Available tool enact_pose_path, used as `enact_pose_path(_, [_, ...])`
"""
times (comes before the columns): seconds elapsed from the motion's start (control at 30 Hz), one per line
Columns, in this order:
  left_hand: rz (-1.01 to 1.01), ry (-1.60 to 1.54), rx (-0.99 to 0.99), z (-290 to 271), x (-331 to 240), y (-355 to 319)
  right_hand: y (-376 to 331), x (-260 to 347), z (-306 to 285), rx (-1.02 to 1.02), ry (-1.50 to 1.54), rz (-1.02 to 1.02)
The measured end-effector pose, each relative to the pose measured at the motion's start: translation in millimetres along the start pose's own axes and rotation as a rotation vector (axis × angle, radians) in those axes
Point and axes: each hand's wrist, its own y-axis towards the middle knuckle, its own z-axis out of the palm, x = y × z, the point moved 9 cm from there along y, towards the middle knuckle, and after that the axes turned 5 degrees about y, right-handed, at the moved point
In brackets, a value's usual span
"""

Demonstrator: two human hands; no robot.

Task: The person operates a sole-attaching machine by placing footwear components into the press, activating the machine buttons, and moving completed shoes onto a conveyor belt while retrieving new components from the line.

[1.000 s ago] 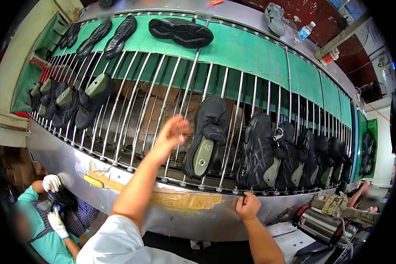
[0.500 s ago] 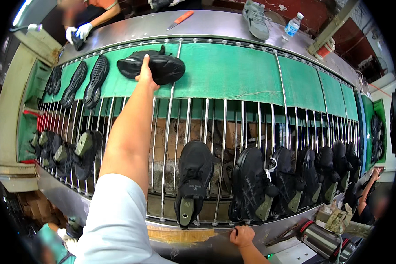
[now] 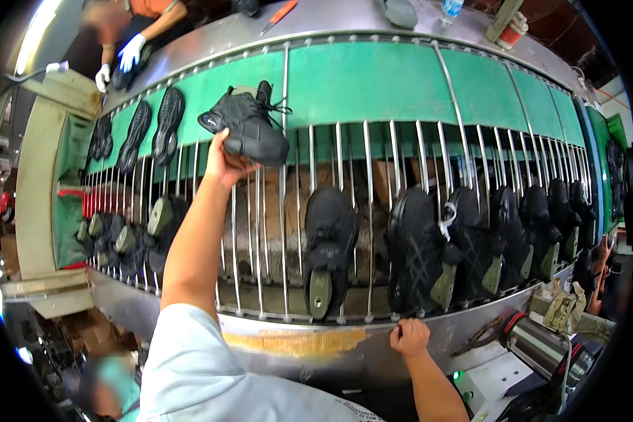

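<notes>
My left hand [image 3: 226, 167] is closed around the toe side of a black lace-up shoe [image 3: 252, 133], holding it tilted over the near edge of the green sheet [image 3: 366, 84]. Olive-green material shows at the shoe's opening, and its laces hang loose. My right hand [image 3: 410, 337] is curled into a fist against the metal front edge [image 3: 373, 330] of the conveyor; nothing shows in it. Beyond that edge, a black shoe [image 3: 330, 239] with an olive-green last lies on the rods. To its right runs a row of similar black shoes [image 3: 416, 246], one with a white tie [image 3: 448, 220].
Black soles [image 3: 169, 126] lie on the green sheet at left. More shoes with lasts [image 3: 163, 221] rest on the rods at near left. An orange-handled knife [image 3: 279, 15], a grey shoe [image 3: 399, 13] and a bottle [image 3: 451, 10] stand along the far ledge. A gloved co-worker [image 3: 130, 53] handles a shoe at far left.
My left hand has brought the shoe nearer and turned it more upright, from over the green sheet to its near edge. My right hand stays at the front edge. The view has shifted.
</notes>
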Motion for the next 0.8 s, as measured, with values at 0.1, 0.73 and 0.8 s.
enact_pose_path(0.1, [0.067,-0.117,0.033,-17.6,46.9,-139.4,-1.3,-1.4,5.2,0.015,-0.002,0.03])
enact_pose_path(0.73, [-0.608,-0.418,0.443,20.8,286.5,-538.7,-94.7,86.5,13.8,-0.342,1.492,0.71])
enact_pose_path(0.8, [-0.723,-0.42,0.548,29.4,335.2,-588.7,-130.6,135.0,29.5,-0.106,2.067,1.013])
